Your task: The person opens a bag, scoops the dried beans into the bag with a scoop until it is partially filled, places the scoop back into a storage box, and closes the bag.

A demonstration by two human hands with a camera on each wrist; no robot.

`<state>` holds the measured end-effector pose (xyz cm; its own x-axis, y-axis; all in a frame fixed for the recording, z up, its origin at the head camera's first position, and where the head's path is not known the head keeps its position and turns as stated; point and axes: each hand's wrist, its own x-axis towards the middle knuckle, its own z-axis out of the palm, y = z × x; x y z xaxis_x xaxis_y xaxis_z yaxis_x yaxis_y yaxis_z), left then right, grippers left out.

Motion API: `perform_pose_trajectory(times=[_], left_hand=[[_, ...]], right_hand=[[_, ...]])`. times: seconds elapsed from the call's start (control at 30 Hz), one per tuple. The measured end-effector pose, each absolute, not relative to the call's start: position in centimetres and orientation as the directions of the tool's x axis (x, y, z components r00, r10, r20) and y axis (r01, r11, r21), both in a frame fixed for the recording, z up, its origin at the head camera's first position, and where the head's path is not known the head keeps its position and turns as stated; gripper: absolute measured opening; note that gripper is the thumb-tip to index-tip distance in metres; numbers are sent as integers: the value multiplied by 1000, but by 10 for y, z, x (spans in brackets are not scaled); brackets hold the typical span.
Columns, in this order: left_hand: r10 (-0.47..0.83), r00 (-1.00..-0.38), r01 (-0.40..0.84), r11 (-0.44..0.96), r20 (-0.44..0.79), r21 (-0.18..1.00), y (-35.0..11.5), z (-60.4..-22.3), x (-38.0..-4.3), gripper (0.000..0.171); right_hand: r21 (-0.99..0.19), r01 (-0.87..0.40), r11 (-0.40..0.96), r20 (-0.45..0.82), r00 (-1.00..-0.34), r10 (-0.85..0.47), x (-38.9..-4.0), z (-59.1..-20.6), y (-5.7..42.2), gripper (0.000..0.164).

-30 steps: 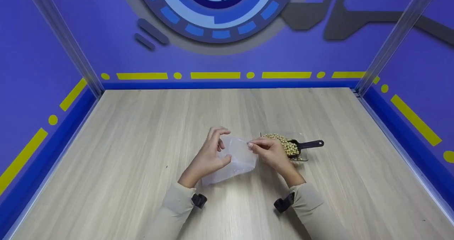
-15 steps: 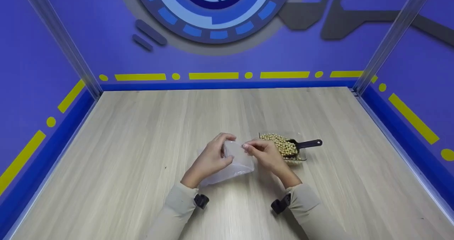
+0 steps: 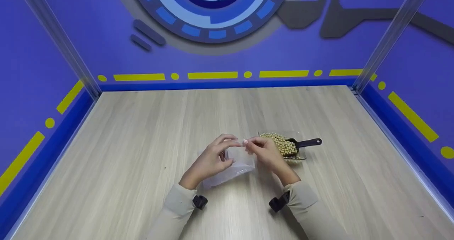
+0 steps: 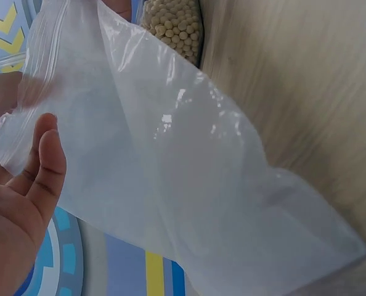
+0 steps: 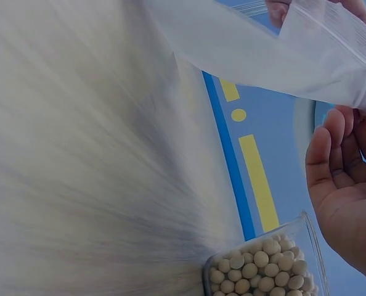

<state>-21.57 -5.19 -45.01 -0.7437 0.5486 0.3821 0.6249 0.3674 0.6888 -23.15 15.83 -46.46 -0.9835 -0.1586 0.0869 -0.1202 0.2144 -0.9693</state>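
Note:
A translucent zip-lock plastic bag (image 3: 227,175) hangs between the two hands over the table, its lower corner reaching toward the left sleeve. My left hand (image 3: 212,159) holds the bag near its zip strip, thumb on the near side and fingers reaching across the top. Opposite it, my right hand (image 3: 267,155) pinches the bag's upper edge between thumb and index finger. In the left wrist view the bag (image 4: 164,154) fills the middle, with some fingers blurred behind the film. The right wrist view shows the zip strip beside the right fingertips (image 5: 320,145). I see nothing inside the bag.
Just right of the right hand stands a clear plastic container (image 3: 304,155) of pale round beans (image 3: 276,140). A black scoop (image 3: 309,143) lies in the beans, handle pointing right. Blue panels (image 3: 212,64) border the wooden table (image 3: 142,137).
The left fingers have straightened rightward until their tips meet the right fingertips at the bag's edge. The right hand has shifted slightly left, still pinching. Container and scoop stay put.

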Motion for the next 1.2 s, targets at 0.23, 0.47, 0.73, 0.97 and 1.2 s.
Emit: perform_pose_trajectory(times=[0.23, 0.47, 0.73, 0.97, 1.2], left_hand=[[545, -737, 629, 337, 399, 701, -51, -452, -219, 50], [555, -743, 609, 327, 375, 723, -51, -455, -221, 55], [574, -752, 586, 360, 323, 726, -51, -456, -221, 59], [583, -761, 565, 380, 285, 732, -52, -457, -220, 62], [603, -765, 533, 400, 224, 745, -53, -459, -221, 65]], right_hand=[[-972, -122, 203, 73, -970, -232, -230, -458, 163, 22], [-954, -156, 256, 81, -956, -282, -231, -456, 172, 26], [-900, -264, 346, 151, -936, -319, -233, -454, 186, 31], [-746, -439, 500, 288, -890, -352, -238, -445, 206, 29], [-510, -556, 656, 367, -831, -419, -243, -436, 239, 28]])
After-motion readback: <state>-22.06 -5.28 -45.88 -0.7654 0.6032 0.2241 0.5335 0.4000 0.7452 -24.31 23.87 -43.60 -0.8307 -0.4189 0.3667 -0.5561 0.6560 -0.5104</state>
